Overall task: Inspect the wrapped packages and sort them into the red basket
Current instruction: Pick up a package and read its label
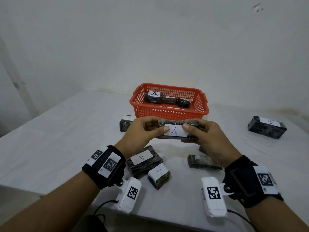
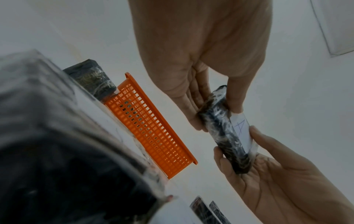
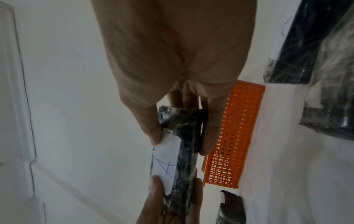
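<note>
- Left hand [image 1: 142,131] and right hand [image 1: 207,138] each pinch one end of a black wrapped package [image 1: 177,129] — thumbs on its white "A" label [image 1: 175,130], fingers curled behind.
- The package is held in the air just in front of the red basket [image 1: 168,113], which sits at 12 o'clock and holds wrapped packages.
- White-covered table [image 1: 58,139] against a plain white wall [image 1: 150,39] — a "B" package [image 1: 267,128] lies at 2 o'clock.
</note>
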{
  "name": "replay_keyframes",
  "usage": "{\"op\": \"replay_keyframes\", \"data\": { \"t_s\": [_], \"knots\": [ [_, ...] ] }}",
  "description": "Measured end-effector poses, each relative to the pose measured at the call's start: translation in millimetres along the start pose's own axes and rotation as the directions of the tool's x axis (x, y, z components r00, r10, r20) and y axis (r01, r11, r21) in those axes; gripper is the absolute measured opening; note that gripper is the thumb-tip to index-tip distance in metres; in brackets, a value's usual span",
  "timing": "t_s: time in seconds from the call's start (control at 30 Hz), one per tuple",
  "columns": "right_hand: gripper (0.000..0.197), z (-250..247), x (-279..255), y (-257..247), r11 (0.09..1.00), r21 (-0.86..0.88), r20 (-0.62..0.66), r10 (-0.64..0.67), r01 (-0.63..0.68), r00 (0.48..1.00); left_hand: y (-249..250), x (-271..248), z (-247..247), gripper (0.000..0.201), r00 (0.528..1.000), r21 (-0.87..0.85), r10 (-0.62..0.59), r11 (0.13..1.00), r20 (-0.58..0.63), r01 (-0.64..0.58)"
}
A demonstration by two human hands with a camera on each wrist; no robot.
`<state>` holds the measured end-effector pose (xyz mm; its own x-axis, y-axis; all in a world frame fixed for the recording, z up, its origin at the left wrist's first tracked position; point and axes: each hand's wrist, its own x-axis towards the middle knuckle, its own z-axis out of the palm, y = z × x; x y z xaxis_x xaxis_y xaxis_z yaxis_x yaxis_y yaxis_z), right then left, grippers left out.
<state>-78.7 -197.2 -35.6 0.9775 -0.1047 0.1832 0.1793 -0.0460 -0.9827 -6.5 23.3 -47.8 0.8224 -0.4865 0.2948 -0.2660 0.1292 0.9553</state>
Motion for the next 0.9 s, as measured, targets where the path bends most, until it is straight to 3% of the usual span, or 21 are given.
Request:
{"op": "replay_keyframes", "data": {
  "t_s": [0.13, 0.2, 0.33, 0.4, 0.53, 0.77, 0.9],
  "knots": [
    [0.043, -2, 1, -2, 0.992, 0.058, 0.053, 0.112, -0.115, 0.992, 2, 0, -3, 0.033, 0.998, 0.026, 0.051, 0.998, 0.029, -0.052],
    [0.040, -3, 2, -3, 0.982, 0.099, 0.067, 0.152, -0.158, 0.986, 3, 0, -4, 0.035, 0.996, 0.062, 0.067, 0.996, 0.050, -0.070],
    [0.040, -4, 1, -3, 0.982, 0.169, 0.041, 0.078, -0.084, 0.996, 5, -2, -1, 0.046, 0.997, 0.082, -0.011, 0.997, 0.077, 0.004],
    [0.042, -3, 2, -1, 0.988, 0.147, 0.029, 0.053, -0.056, 0.998, 6, -3, 2, 0.039, 0.995, 0.038, -0.056, 0.998, 0.081, 0.054],
    [0.046, -4, 3, 5, 0.998, 0.052, 0.001, 0.022, -0.022, 1.000, 4, -2, 5, 0.025, 0.998, 0.002, -0.061, 0.998, 0.033, 0.061],
    [0.041, -1, 1, 3, 0.997, -0.054, -0.051, -0.065, 0.062, 0.997, 6, -3, 7, 0.030, 0.996, 0.007, -0.072, 0.997, 0.056, 0.071],
    [0.055, -5, 2, 5, 0.995, 0.101, 0.015, -0.009, 0.008, 1.000, 8, -2, 2, 0.031, 0.999, -0.009, -0.052, 0.999, 0.014, 0.052]
  ]
}}
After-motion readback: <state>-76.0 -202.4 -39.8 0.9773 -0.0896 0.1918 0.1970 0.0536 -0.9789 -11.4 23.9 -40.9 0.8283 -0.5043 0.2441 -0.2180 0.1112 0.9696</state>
